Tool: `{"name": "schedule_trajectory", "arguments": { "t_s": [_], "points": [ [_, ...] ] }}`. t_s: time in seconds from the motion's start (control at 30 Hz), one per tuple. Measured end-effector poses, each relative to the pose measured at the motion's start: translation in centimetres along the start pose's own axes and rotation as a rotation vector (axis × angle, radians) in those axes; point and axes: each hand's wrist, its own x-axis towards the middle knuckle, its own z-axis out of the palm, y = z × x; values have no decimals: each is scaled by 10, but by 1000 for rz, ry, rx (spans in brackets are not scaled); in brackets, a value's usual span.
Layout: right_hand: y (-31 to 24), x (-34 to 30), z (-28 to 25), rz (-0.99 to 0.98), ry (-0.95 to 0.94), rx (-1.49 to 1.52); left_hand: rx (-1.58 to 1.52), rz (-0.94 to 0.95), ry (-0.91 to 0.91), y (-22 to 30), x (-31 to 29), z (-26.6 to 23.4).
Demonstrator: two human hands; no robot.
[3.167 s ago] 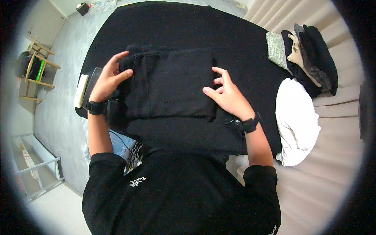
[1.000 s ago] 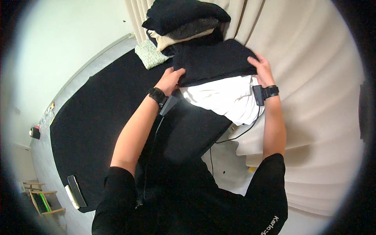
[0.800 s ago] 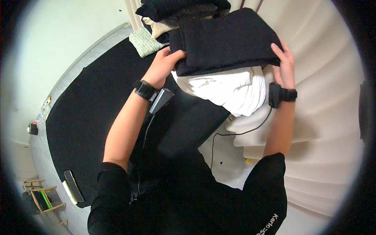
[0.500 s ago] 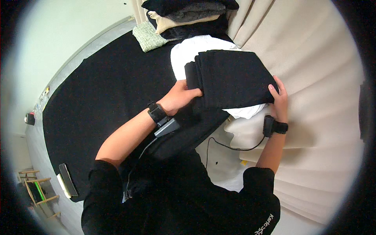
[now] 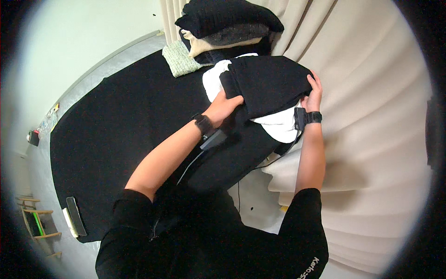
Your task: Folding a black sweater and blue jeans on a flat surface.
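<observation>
A folded black cloth (image 5: 274,86), in several layers and probably a garment, is held between my two hands. My left hand (image 5: 225,108) grips its near left edge, thumb on top and the other fingers hidden underneath. At the right end, my right hand (image 5: 314,92) closes round the edge with its fingers over the top, and the cloth curves down there. Under the black cloth lies a white cloth (image 5: 281,124), showing along the near side and at the far left. Black straps and small devices sit on both wrists.
A stack of folded dark and cream textiles (image 5: 232,35) stands at the far end, beside a pale green knitted piece (image 5: 180,59). A beige curtain (image 5: 367,121) hangs along the right. The black-covered table (image 5: 125,125) carries a phone (image 5: 76,216) at its near left edge.
My right hand has moved left and away from me, drawing the cloth's right end inward so that it bends. My left hand keeps its grip with little shift. More white cloth shows on the near side.
</observation>
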Motion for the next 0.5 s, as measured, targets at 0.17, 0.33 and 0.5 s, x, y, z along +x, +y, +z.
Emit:
{"name": "schedule_trajectory", "arguments": {
  "t_s": [0.17,0.33,0.5],
  "points": [
    [3,24,-7,52,25,-84,115,-22,-9,-2,25,-11],
    [-15,27,-31,10,-99,-527,305,-174,-53,4,23,-29],
    [-45,14,0,-126,-154,-325,308,84,-53,44,13,-14]
  ]
}}
